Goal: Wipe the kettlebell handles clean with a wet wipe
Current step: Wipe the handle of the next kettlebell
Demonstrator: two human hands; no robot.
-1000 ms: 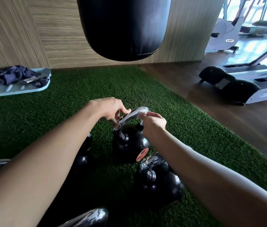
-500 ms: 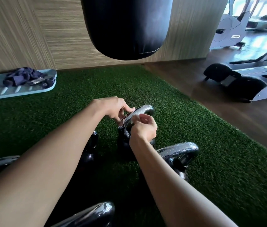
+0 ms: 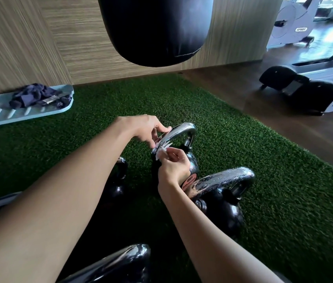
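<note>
A black kettlebell with a chrome handle [image 3: 178,132] stands on the green turf in the middle of the head view. My left hand [image 3: 148,129] pinches the left part of that handle. My right hand [image 3: 174,168] pinches a small white wet wipe [image 3: 162,153] against the handle's lower left side. A second kettlebell [image 3: 225,179] with a wet chrome handle stands just to the right of my right wrist. Another kettlebell [image 3: 120,166] is partly hidden behind my left forearm, and a chrome handle [image 3: 120,260] shows at the bottom edge.
A black punching bag [image 3: 153,27] hangs overhead at the far side. A pale blue tray [image 3: 24,111] with dark cloth lies at the left by the wood wall. Treadmill bases [image 3: 304,90] stand on the wooden floor at the right of the turf.
My right hand has slid with the wipe from the top of the handle down to its lower left side. My left hand has kept its hold. The camera has shifted slightly.
</note>
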